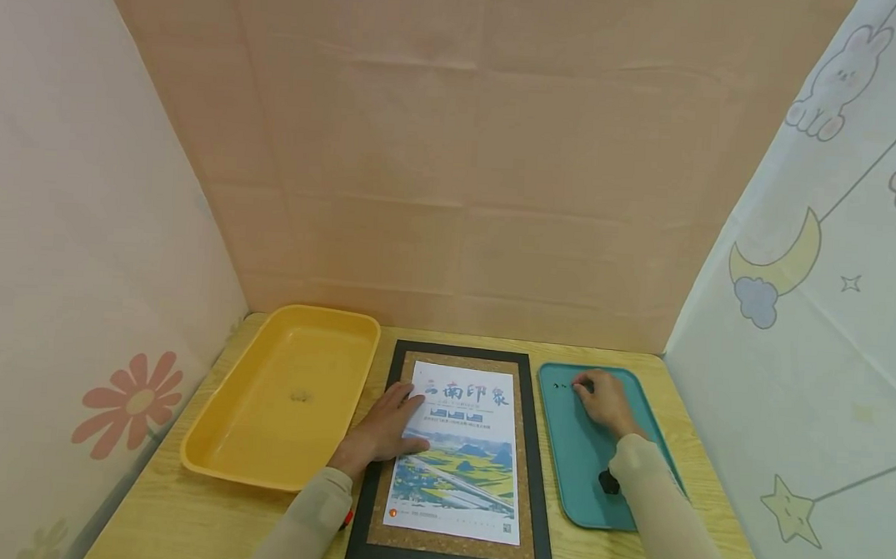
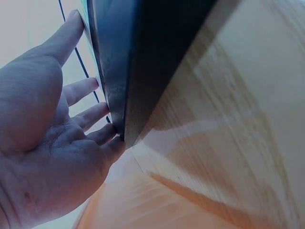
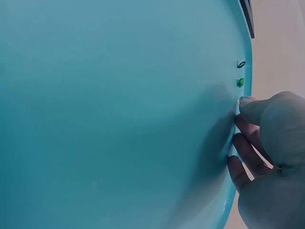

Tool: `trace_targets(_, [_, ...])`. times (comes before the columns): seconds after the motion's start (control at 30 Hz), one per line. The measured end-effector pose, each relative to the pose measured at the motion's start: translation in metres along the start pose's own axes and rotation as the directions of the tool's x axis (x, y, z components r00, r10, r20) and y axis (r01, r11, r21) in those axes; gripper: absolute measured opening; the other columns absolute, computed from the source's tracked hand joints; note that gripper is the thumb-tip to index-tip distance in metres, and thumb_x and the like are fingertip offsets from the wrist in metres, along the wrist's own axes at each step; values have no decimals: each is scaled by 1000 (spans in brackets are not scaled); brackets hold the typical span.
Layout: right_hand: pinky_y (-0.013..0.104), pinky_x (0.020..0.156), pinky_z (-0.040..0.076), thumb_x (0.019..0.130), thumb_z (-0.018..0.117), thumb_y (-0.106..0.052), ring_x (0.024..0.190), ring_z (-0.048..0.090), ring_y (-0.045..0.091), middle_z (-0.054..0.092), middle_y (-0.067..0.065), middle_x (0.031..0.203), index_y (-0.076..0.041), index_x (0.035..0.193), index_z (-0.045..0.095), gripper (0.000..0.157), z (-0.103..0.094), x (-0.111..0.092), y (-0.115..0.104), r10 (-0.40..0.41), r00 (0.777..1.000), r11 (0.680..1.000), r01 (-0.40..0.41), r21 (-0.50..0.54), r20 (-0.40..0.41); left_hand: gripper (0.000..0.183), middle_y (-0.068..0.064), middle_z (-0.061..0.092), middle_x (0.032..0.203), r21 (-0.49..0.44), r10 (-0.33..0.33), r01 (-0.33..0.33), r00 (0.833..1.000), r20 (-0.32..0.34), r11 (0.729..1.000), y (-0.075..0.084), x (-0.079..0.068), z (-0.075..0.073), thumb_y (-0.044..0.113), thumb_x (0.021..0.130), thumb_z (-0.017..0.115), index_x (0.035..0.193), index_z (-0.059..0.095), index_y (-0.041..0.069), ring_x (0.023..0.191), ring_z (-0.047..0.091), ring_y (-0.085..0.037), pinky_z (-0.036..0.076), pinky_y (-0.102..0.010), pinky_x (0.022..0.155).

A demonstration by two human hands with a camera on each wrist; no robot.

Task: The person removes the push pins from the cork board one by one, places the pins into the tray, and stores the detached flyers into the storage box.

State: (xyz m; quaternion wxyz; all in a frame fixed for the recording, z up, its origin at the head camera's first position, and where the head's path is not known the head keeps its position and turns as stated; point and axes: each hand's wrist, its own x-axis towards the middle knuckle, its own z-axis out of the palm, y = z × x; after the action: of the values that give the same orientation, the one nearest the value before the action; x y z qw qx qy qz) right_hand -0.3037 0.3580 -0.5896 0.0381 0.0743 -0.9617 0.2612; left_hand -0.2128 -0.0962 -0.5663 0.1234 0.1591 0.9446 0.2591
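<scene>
Wood table (image 1: 175,509), head view: tiny pins (image 1: 557,386) lie in the teal tray (image 1: 579,452), just left of the right hand (image 1: 605,400), the nearer hand. Left hand (image 1: 384,427) rests loosely on the poster (image 1: 465,472), which runs lengthwise near to far; left of that hand, the yellow tray (image 1: 276,439) bears an unclear patch (image 1: 300,396). Left wrist: fingers spread by the black frame (image 2: 114,71). Right wrist: green pin (image 3: 240,83) beside the thumb, dark pin (image 3: 241,64) beyond; whether the fingertips pinch anything, I cannot tell.

Creased tan backdrop (image 1: 461,147), wooden table (image 1: 182,518)
</scene>
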Motion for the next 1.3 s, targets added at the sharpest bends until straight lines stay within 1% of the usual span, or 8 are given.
trace_targets(0.1, [70, 103, 56, 110, 70, -5, 119, 72, 52, 78, 30, 124, 4, 114, 81, 15, 3, 1, 0, 2, 1000, 1000, -2, -3, -7, 88, -23, 31, 185, 2, 2, -2, 1000, -2, 1000, 0, 0, 0, 40, 98, 89, 169, 50, 6, 175, 23, -46, 25, -67, 142])
trace_targets(0.37, [68, 98, 58, 108, 72, -3, 112, 73, 49, 77, 28, 118, 3, 111, 81, 12, 6, 1, 0, -5, 1000, 1000, 5, -1, -27, 89, -22, 29, 186, -16, -5, 5, 1000, 3, 1000, -2, 0, 1, 38, 98, 90, 170, 48, 7, 175, 22, -47, 23, -69, 141])
trace_targets(0.47, [68, 97, 59, 108, 72, -3, 110, 73, 49, 78, 27, 116, 3, 110, 81, 11, 6, 1, 1, -14, 1000, 1000, 14, 3, -27, 89, -22, 29, 186, -4, -4, 4, 1000, 5, 1000, -2, 0, 1, 39, 98, 90, 170, 48, 6, 175, 22, -47, 24, -69, 141])
trace_targets(0.63, [68, 97, 59, 108, 72, -4, 111, 73, 49, 78, 27, 117, 3, 111, 80, 11, 6, 0, 3, -1, 1000, 1000, 1, 19, -17, 88, -23, 31, 185, 10, 1, -1, 1000, -1, 1000, -1, 0, 0, 39, 97, 90, 169, 50, 6, 174, 24, -47, 26, -68, 141])
trace_targets(0.9, [67, 96, 59, 108, 73, -4, 110, 73, 47, 77, 27, 118, 2, 111, 80, 10, 6, -1, 3, 11, 1000, 1000, -11, 13, -6, 88, -23, 31, 185, 9, 0, 0, 1000, -3, 1000, 1, -1, 0, 41, 98, 90, 168, 50, 7, 174, 24, -46, 26, -66, 141])
trace_targets(1.3, [68, 100, 58, 107, 73, -3, 117, 71, 51, 76, 28, 123, 4, 119, 78, 15, 1, -3, 0, 10, 1000, 1000, -10, 28, 8, 88, -23, 32, 184, 9, 6, -6, 1000, -4, 1000, -1, -1, 2, 40, 98, 90, 168, 50, 6, 174, 25, -47, 27, -66, 141])
